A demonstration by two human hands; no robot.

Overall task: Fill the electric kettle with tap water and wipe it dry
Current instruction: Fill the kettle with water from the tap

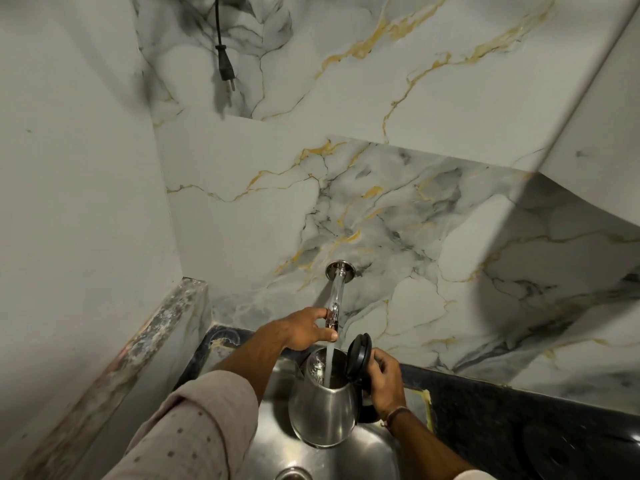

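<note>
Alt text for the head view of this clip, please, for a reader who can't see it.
Tap water streams from a wall tap into an open steel kettle held over a metal sink. The left hand grips the tap while the right hand holds the kettle by its handle side, lid flipped up. An unplugged power plug hangs against the marble wall above.

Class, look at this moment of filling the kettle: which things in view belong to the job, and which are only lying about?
Part of the job:
kettle, lid open, held by the right hand
tap, gripped by the left hand
water stream running into the kettle
sink under it

Just lying about:
power plug hanging on the wall
dark counter
</note>
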